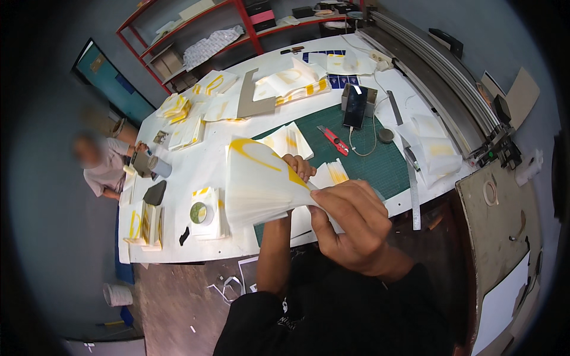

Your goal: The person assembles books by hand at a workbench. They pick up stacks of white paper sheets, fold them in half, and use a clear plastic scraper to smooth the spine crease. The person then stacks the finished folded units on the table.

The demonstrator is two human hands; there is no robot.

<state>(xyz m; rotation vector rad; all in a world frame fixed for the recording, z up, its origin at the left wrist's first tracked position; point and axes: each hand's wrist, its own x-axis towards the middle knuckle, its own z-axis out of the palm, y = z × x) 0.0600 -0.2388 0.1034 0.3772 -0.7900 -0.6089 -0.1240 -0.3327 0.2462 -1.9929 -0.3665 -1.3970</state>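
A fanned stack of translucent sheets (pixel 261 184) with yellow markings is being held up above the near edge of the white table (pixel 196 172). The stack is spreading like a fan, its narrow pinched end pointing toward the person's right and its wide, splayed end opening to the left, so the long axis is running roughly left to right, tilting slightly upward on the left.

The right hand (pixel 350 228) is reaching in from below with the wrist bent, back of the hand facing the camera, and its thumb and fingers are pinching tightly on the narrow end of the sheets. The left hand (pixel 297 167) is coming up behind the stack on a nearly vertical forearm; only its curled fingertips are showing over the top edge, gripping the sheets from the far side.

Just beyond the hands a green cutting mat (pixel 380 160) is lying on the table, with a red utility knife (pixel 333 141) resting on it, a dark phone (pixel 355 107) standing propped at its far edge, and a metal ruler (pixel 409 172) along its right side. More piles of yellow-marked sheets (pixel 178 110) are lying scattered over the table. At the table's left end another person (pixel 104 163) is sitting. A red shelf (pixel 202 35) is standing against the far wall.
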